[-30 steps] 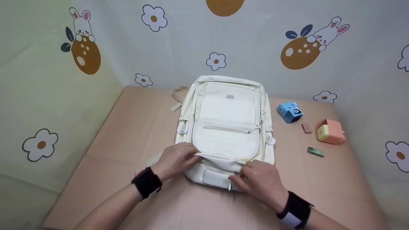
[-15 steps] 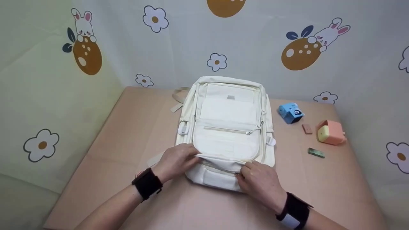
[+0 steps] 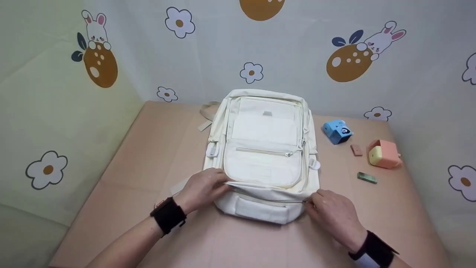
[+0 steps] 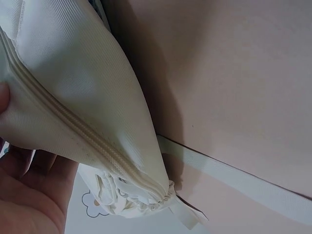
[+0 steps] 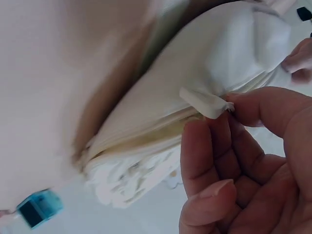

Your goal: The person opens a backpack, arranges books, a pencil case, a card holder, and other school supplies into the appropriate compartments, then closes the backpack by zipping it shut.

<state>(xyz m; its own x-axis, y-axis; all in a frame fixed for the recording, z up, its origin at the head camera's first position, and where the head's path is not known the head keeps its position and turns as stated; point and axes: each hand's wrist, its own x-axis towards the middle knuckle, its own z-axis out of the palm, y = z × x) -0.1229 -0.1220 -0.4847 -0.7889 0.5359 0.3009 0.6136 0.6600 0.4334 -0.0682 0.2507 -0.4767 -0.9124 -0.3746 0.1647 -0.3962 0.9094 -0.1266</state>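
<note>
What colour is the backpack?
The backpack is creamy white all over its front. You see it best in the head view.

No text, number or brand can be read in any view. In the head view, a small grey label (image 3: 267, 113) sits on the upper part of the white backpack (image 3: 266, 163), at upper centre, too small to make out. Right of centre, a blue boxy object (image 3: 333, 130) bears a pale mark (image 3: 346, 130), perhaps a picture. Lower left, a black wristband (image 3: 169, 216) shows an illegible red spot (image 3: 160, 204).
</note>
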